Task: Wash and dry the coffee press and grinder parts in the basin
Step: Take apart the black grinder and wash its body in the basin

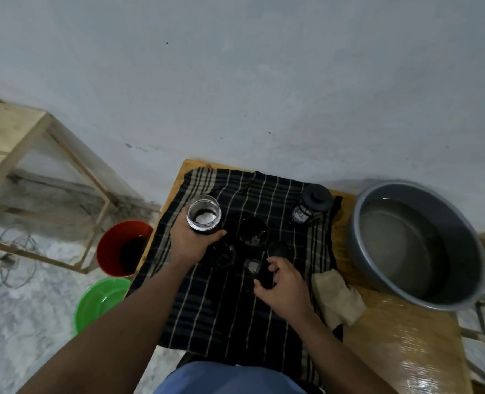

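now, left hand (190, 240): grips glass jar (204, 214)
right hand (285, 285): curled over small dark part (264, 276), hold unclear
striped cloth (221, 308): other pieces (253, 231) blend in, blurred

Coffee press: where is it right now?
Head view, right of centre: the coffee press stands at the far right corner of the striped cloth, beside the basin.

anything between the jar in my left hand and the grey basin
Yes. The jar in the left hand has dark round parts and the coffee press standing on the striped cloth between it and the basin; carried above them, the way looks open.
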Demonstrator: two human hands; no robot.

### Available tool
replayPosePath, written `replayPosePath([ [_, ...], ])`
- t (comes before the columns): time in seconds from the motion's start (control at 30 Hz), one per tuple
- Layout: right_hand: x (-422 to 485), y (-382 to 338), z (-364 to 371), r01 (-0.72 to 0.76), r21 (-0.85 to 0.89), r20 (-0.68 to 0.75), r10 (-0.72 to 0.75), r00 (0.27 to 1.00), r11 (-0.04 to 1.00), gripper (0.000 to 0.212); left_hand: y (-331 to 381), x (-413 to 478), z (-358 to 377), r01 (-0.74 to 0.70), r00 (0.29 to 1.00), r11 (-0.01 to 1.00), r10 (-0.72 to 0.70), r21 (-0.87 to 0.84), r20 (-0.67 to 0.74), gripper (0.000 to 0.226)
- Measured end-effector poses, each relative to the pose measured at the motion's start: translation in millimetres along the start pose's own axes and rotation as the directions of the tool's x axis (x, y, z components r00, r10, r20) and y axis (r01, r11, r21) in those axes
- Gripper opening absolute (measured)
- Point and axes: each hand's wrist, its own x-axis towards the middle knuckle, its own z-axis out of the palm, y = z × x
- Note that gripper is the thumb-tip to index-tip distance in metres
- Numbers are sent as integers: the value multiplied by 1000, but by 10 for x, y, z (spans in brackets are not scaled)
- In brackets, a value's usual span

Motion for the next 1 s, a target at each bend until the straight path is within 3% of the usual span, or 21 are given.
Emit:
replayPosePath([
  [1.0,58,-4,49,-51,-121,107,64,992,991,61,-60,27,4,20,1000,999,-20,32,12,80],
])
